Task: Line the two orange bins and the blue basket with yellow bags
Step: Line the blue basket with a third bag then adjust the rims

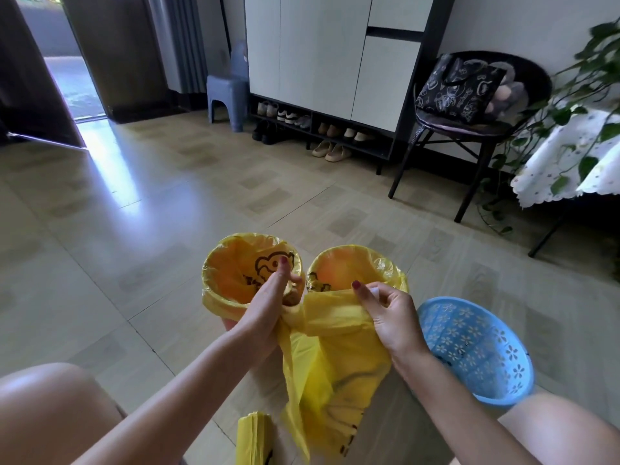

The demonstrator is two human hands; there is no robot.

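Hanging lengthwise, yellow bag (335, 357) pinched by both hands

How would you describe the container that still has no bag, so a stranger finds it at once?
On the tiled floor, in front of the seated person, stand two orange bins, both already lined in yellow. Right of them, beside the person's right hand, sits the blue basket. It alone is blue, with flower-shaped holes and no liner.

Below the hands, the roll of yellow bags (253, 439) runs off the bottom edge — and the held bag (330, 364) hides the floor behind it.
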